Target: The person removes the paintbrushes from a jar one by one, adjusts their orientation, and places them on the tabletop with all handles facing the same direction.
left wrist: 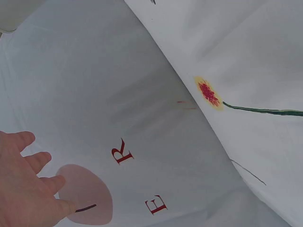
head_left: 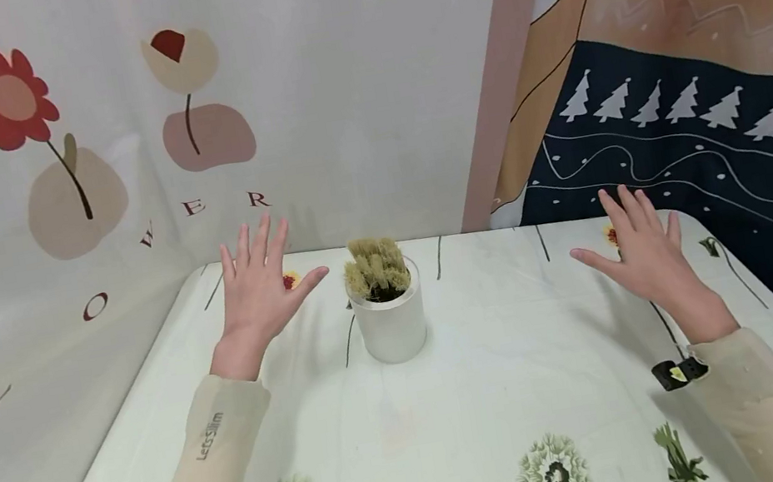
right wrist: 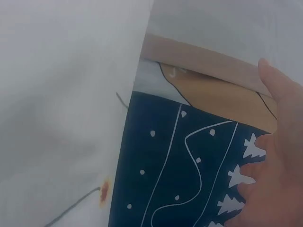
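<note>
A white cylindrical pot (head_left: 393, 331) holding a tufted, yellow-green dried plant (head_left: 377, 266) stands upright near the back middle of the table. To its left, my left hand (head_left: 259, 290) hovers above the cloth with fingers spread and nothing in it. On the far right side, my right hand (head_left: 643, 255) is also raised, fingers spread, holding nothing. Neither hand touches the pot; the left one is nearer. In the left wrist view the left hand (left wrist: 28, 184) shows at the lower left edge. The right wrist view has the right hand (right wrist: 277, 170) along its right edge.
A white cloth with printed flowers covers the table (head_left: 510, 348). Behind it hangs a pale curtain (head_left: 363, 93) with flower prints and letters. At the right is a dark blue tree-patterned cloth (head_left: 722, 154). A small black device (head_left: 679, 373) sits at the right wrist.
</note>
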A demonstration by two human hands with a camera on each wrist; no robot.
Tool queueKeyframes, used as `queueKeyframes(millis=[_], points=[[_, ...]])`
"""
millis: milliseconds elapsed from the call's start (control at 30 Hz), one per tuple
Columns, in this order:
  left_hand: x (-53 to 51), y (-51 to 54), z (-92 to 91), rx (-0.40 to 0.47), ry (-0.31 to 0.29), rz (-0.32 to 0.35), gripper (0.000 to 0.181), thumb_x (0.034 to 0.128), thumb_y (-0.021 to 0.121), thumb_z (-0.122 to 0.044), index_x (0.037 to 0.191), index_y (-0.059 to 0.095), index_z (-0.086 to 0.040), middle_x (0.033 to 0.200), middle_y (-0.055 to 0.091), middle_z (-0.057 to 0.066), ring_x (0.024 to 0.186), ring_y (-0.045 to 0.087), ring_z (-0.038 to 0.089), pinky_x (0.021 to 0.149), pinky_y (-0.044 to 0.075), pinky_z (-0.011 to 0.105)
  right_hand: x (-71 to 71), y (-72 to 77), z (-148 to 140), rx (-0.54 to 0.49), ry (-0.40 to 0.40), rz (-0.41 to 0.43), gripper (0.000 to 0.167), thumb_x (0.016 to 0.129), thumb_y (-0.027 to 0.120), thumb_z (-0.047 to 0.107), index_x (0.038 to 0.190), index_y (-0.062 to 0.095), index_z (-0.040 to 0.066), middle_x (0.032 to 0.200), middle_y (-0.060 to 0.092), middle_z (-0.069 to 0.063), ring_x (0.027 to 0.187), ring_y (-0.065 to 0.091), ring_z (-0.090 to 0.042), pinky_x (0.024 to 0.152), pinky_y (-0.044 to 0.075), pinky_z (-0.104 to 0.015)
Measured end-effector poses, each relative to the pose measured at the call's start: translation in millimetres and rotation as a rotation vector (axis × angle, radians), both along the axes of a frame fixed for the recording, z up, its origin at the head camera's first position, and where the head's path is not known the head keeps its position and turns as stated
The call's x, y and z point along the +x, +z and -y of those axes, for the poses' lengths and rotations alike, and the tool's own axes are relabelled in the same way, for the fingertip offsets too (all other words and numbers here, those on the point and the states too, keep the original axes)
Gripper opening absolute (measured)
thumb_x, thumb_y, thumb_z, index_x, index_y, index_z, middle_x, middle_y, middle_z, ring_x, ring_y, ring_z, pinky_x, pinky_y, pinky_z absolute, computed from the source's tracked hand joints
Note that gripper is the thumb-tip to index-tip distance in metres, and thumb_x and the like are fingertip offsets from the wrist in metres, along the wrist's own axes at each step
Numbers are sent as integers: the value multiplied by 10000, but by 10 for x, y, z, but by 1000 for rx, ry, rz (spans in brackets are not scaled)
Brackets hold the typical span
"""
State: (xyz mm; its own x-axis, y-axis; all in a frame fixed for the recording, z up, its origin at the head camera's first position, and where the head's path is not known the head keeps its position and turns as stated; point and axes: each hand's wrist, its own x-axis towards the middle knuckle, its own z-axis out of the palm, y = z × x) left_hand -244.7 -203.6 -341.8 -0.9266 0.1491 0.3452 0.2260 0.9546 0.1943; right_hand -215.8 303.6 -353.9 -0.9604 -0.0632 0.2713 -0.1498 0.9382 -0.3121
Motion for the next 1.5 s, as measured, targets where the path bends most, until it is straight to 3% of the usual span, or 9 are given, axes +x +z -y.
queueKeyframes(millis=[867,1133,1500], points=[[207,-135,-153,70,-104,-22,939,918,398,-765,1610,174,-172,1688,129,106,1562,82,358,1251,35,601,8,-132,265,-77,78,14,970,937,605,555,1597,118,38,1638,121,-286,1528,72,-461,1163,40,-751],[251,-159,-219,86,-126,-18,948,904,438,-762,1607,192,-174,1686,146,96,1560,110,349,1266,33,560,-23,-132,426,-84,92,27,959,931,620,548,1596,146,46,1642,147,-266,1528,104,-448,1176,114,-722],[303,-216,-293,112,-139,-33,904,893,535,-707,1583,284,-179,1672,212,86,1554,160,331,1272,75,532,-90,-121,714,-114,132,52,937,927,639,526,1592,175,54,1656,144,-230,1537,115,-419,1216,95,-668]])
